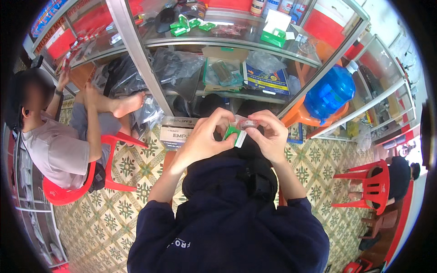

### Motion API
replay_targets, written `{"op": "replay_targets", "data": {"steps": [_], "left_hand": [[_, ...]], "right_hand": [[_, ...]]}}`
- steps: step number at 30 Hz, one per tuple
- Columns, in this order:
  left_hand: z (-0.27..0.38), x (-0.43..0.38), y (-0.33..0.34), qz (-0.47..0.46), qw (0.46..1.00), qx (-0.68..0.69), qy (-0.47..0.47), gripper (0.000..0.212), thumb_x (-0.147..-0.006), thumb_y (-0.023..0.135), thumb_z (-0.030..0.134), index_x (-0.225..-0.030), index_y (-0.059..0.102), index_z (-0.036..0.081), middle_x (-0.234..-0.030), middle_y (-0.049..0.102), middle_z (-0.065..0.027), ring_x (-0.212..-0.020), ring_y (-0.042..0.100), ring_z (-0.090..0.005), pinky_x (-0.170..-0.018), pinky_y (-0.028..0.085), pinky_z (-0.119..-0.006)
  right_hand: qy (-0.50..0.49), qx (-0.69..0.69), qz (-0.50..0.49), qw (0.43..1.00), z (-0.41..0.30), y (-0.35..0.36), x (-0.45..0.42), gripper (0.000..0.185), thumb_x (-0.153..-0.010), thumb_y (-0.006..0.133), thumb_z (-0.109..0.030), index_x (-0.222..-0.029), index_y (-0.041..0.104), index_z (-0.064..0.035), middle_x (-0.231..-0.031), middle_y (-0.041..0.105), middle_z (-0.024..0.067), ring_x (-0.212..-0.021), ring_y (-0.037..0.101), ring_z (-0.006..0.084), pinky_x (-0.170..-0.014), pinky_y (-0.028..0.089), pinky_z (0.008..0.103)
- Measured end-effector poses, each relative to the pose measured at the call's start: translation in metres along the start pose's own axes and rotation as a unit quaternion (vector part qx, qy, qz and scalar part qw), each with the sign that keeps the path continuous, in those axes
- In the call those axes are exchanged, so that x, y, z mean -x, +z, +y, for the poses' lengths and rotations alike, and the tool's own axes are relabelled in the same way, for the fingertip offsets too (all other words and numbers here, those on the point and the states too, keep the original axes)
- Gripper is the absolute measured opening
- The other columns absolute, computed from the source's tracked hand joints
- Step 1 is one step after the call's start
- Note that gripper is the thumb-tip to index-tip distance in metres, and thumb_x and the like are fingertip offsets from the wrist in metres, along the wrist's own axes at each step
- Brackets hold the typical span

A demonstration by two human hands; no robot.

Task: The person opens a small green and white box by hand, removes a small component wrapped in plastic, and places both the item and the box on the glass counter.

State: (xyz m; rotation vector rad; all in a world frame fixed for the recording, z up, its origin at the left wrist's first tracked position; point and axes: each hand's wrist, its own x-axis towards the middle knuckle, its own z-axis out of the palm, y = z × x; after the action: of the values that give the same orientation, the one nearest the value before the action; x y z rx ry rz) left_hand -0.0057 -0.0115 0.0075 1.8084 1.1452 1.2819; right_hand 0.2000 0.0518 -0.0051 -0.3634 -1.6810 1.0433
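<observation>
Above my lap, my left hand (214, 133) grips a small green and white cardboard box (235, 135), its flap raised. At the box's upper right, my right hand (268, 133) pinches a small part in a clear plastic bag with red marks (248, 124). The bag is at the box's open end; whether any of it is inside, I cannot tell. On the glass shelf in front lie several similar green boxes (184, 24), reddish plastic packets (229, 30) and a larger green and white carton (274, 36) with its lid up.
A glass display case with a metal frame (218, 41) spans the front. At the right a blue water jug (329, 92) rests on an orange stool (297, 111). Cartons (175, 134) stand on the tiled floor. One person (58, 143) sits at the left, another (399, 179) at the far right.
</observation>
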Motion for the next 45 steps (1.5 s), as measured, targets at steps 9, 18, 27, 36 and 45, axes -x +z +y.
{"op": "replay_targets", "data": {"steps": [9,18,27,36,45], "left_hand": [[-0.001,0.000,0.008,-0.027,0.999,0.003,0.028,0.038,-0.080,0.078,0.004,-0.112,0.057,0.003,-0.080,0.066,-0.0053,-0.070,0.063,-0.0122,-0.070,0.050,-0.028],[-0.002,0.001,0.012,0.009,0.997,-0.031,0.073,0.045,-0.081,0.075,-0.001,-0.123,0.061,0.003,-0.086,0.070,-0.0057,-0.075,0.066,-0.0119,-0.072,0.054,-0.029],[0.003,-0.001,0.011,0.014,0.995,-0.032,0.095,0.042,-0.082,0.078,0.003,-0.122,0.063,0.003,-0.091,0.070,-0.0065,-0.069,0.061,-0.0138,-0.066,0.050,-0.028],[-0.010,0.001,0.015,0.052,0.994,-0.042,0.081,0.045,-0.084,0.082,0.008,-0.124,0.062,0.004,-0.088,0.069,-0.0054,-0.072,0.059,-0.0132,-0.069,0.051,-0.028],[-0.003,-0.007,0.010,0.081,0.984,-0.018,0.158,0.027,-0.088,0.074,0.001,-0.114,0.069,0.001,-0.101,0.074,-0.0111,-0.076,0.065,-0.0154,-0.069,0.051,-0.028]], "right_hand": [[0.041,0.057,0.032,0.997,0.005,-0.008,0.015,0.035,-0.084,0.078,0.005,-0.117,0.066,0.0023,-0.105,0.067,0.0098,-0.089,0.066,0.0112,-0.074,0.052,0.0235],[0.062,0.004,0.077,0.995,0.001,-0.011,0.019,0.033,-0.085,0.079,0.002,-0.112,0.060,0.0018,-0.098,0.072,0.0091,-0.084,0.069,0.0097,-0.071,0.052,0.0230],[0.016,0.084,0.046,0.995,-0.002,-0.013,0.012,0.019,-0.084,0.079,0.000,-0.103,0.074,-0.0002,-0.097,0.074,0.0098,-0.079,0.067,0.0121,-0.070,0.053,0.0251],[-0.007,0.188,-0.049,0.981,-0.017,-0.007,0.010,0.021,-0.086,0.073,0.001,-0.106,0.078,-0.0035,-0.114,0.061,0.0107,-0.090,0.067,0.0191,-0.077,0.054,0.0294],[-0.055,0.151,0.049,0.986,-0.009,-0.012,0.010,0.021,-0.082,0.075,0.004,-0.102,0.075,0.0001,-0.106,0.065,0.0116,-0.086,0.067,0.0186,-0.073,0.054,0.0292]]}}
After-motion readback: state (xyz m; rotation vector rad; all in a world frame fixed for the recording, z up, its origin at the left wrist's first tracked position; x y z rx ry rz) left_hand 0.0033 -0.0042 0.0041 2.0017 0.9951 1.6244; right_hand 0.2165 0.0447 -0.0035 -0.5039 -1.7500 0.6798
